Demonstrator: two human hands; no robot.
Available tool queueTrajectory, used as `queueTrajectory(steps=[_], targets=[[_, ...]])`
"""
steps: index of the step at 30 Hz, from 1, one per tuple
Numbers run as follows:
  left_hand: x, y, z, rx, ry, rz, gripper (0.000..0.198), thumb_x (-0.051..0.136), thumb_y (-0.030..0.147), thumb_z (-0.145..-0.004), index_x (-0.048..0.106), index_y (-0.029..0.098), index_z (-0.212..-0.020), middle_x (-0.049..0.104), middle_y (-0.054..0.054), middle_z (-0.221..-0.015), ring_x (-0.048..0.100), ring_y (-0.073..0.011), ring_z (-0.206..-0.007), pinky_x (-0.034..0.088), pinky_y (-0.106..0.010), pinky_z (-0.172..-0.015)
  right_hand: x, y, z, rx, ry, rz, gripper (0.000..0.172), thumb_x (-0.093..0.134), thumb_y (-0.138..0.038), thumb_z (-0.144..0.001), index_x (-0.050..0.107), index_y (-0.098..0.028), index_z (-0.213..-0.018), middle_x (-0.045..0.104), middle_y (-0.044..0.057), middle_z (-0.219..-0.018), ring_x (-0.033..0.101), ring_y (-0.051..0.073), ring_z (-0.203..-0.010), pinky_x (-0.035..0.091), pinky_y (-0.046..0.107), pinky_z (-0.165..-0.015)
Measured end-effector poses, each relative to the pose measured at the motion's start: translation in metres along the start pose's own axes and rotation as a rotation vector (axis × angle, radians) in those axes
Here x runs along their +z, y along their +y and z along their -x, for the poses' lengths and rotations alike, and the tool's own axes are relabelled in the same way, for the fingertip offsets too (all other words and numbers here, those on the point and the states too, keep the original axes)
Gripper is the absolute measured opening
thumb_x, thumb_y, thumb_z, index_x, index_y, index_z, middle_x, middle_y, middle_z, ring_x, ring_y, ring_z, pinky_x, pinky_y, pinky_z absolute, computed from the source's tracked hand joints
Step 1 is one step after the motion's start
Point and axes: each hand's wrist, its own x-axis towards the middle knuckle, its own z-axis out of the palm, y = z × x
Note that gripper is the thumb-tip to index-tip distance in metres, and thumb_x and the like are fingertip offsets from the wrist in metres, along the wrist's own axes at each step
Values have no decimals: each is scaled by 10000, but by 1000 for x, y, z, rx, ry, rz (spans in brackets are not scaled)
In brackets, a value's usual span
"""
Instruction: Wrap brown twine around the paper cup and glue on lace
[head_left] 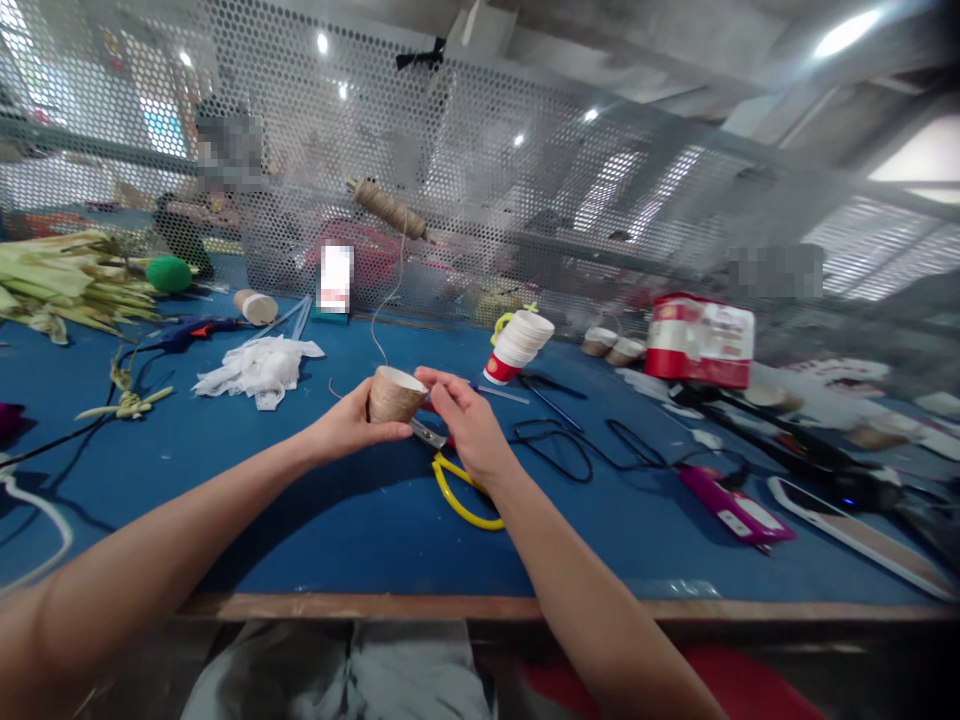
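Observation:
A small cup wrapped in tan twine [395, 396] is tilted in the middle of the view, with its pale rim showing. My left hand [351, 416] wraps round its left side and underside, thumb below. On the right, my right hand [466, 418] has its fingers pressed together at the cup's rim; anything between them is too small to make out. Yellow-handled scissors [465, 507] lie on the blue table [315, 545] beneath my right hand. Twine runs down to the table from a spool [387, 208] on the mesh.
White lace cloth [260, 370], a blue glue gun [196, 332] and pale husks [67, 280] lie left. Stacked paper cups [519, 346], black cables [555, 440], a purple device [733, 503], a phone [855, 530] and a red-white package [700, 340] are right.

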Motion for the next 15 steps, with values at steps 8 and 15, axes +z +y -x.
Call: queueTrajectory(steps=[8,15], targets=[[-1,-3,0,42,-13,-77,682,675,315,-607,340,129,-1172,519,-123,-1102,496,-244,-1009,391,-396,-861,4,3,0,-15,76,-69,206,522,-380,-759,599,-190,-736,580,43,-1009,525,162,-940,416,325,-819],[1,-11,-2,26,14,-88,700,680,347,-591,351,136,-1172,540,-112,-1066,518,-236,-970,402,-399,-851,5,0,2,-11,88,30,186,532,-356,-745,574,-176,-728,581,56,-989,527,158,-880,421,288,-739]])
